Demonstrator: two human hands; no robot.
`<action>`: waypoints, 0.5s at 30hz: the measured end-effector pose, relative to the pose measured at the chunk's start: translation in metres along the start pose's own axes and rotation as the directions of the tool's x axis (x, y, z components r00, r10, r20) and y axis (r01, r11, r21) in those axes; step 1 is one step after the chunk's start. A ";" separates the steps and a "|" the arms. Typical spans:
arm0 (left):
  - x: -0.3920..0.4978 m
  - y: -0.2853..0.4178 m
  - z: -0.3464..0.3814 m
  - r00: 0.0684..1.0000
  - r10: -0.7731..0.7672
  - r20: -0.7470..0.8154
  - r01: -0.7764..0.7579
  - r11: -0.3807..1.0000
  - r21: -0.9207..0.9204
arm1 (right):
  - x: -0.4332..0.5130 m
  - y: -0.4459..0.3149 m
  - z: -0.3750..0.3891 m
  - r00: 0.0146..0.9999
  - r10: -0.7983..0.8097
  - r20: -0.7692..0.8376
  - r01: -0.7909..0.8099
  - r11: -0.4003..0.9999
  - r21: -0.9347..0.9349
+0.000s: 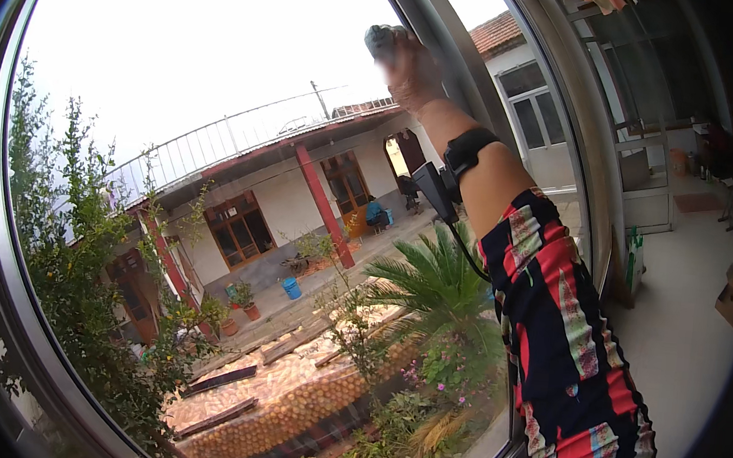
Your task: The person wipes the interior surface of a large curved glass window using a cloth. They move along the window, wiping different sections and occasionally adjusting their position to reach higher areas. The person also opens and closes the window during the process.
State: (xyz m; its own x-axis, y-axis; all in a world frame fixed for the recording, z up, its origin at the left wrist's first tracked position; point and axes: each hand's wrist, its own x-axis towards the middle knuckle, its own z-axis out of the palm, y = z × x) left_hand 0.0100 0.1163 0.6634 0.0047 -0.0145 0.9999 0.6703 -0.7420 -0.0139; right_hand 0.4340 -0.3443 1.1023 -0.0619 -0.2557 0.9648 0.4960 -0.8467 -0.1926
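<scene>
My right hand (413, 69) is raised to the upper part of a large window, its fingers around a bunched grey-green cloth (383, 39). The cloth is at the glass, close to the metal window frame (445, 39); blur hides the exact contact. My forearm wears a black strap (471, 148) with a small black device (435, 189) and a cable running to the patterned sleeve (560, 337). My left hand is out of view.
Beyond the glass lie a courtyard with a bed of piled corn cobs (298, 413), a sago palm (447, 282), a leafy shrub (83, 256), and a blue bucket (292, 288). A person (376, 213) sits by the far building. Indoors, a cardboard box (732, 297) stands at right.
</scene>
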 end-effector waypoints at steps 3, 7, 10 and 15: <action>0.003 0.004 -0.001 1.000 0.007 -0.004 -0.007 1.000 -0.006 | -0.019 0.034 -0.004 0.959 -0.177 -0.220 0.180 0.984 -0.003; 0.007 0.002 -0.001 1.000 -0.004 0.002 0.004 1.000 -0.025 | -0.034 0.060 -0.009 0.951 -0.239 -0.196 0.246 0.969 0.012; 0.008 -0.003 0.001 0.999 -0.014 0.032 0.015 0.999 -0.039 | -0.047 0.071 -0.013 0.965 -0.244 -0.093 0.251 0.965 0.073; 0.006 -0.016 0.005 0.999 0.045 0.025 -0.042 0.993 -0.108 | -0.086 0.087 -0.030 0.922 -0.374 -0.104 0.383 0.920 0.083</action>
State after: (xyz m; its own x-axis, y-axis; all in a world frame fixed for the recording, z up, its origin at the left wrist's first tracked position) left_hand 0.0034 0.1315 0.6697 0.0541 -0.0311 0.9981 0.5856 -0.8086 -0.0569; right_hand 0.4566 -0.4105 0.9974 -0.3324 0.0324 0.9426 0.5043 -0.8385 0.2066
